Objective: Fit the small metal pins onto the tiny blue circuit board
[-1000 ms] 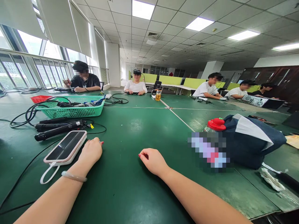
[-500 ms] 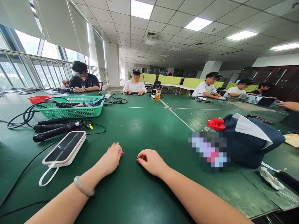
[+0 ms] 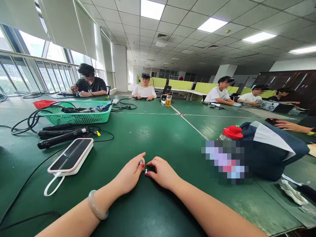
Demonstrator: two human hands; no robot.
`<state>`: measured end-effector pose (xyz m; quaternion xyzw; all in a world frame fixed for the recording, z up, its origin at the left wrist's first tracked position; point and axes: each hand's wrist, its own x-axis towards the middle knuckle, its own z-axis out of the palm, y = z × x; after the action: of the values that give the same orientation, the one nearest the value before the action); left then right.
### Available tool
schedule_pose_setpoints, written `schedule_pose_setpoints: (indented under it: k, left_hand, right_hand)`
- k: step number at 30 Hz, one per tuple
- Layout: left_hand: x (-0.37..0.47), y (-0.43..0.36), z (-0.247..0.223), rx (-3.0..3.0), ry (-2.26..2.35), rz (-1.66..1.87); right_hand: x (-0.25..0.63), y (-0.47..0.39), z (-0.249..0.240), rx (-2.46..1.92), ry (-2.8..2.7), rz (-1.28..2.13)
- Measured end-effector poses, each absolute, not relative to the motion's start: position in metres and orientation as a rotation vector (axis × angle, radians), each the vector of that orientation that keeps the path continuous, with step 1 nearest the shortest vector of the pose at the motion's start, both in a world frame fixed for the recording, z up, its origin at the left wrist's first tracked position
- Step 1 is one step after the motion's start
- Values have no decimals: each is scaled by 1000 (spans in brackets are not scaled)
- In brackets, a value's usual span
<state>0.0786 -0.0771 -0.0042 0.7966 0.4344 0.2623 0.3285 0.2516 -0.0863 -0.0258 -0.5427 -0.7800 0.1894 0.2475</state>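
Over the green table [image 3: 118, 210], my left hand [image 3: 130, 172] is closed, thumb and fingers pinched around something small and bluish that is mostly hidden. Beside it on the right, my right hand [image 3: 161, 171] curves inward, its thumb and index finger apart with a gap between them. A tiny whitish piece [image 3: 146, 171] shows between the two hands, near the right thumb tip; whether it is touched cannot be made out. To the left of my left hand lies a phone [image 3: 71, 156] with a white cable loop.
Black cylindrical tools [image 3: 64, 136] and a green basket [image 3: 98, 117] stand at the left. At the right are a dark blue bag [image 3: 266, 154], a red-lidded bottle [image 3: 232, 132] and a blurred item. Another person's hand [image 3: 288, 125] holds a dark object. Several people sit around the table.
My left hand has moved right, close to my right hand. My right thumb and index finger have spread. The whitish piece now shows between them. Another person's hand has come in by the bag.
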Motion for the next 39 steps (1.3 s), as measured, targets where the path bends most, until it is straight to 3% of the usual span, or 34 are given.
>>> schedule_pose_setpoints:
  k: [4,9,19,29,39]
  left_hand:
    - [72,-72,-12,2246,1293,482]
    - [72,-76,-16,2313,1062,348]
    - [75,-81,6,2221,1069,456]
    - [75,-74,-1,2076,1020,719]
    - [71,-66,-3,2098,1278,848]
  right_hand:
    - [253,-85,-25,-1447,-2144,524]
    - [255,-85,-24,-1373,-2180,508]
    - [251,-84,-30,-1334,-2161,493]
    - [253,-86,-26,-1216,-2150,440]
    - [251,-88,-24,-1116,-1968,534]
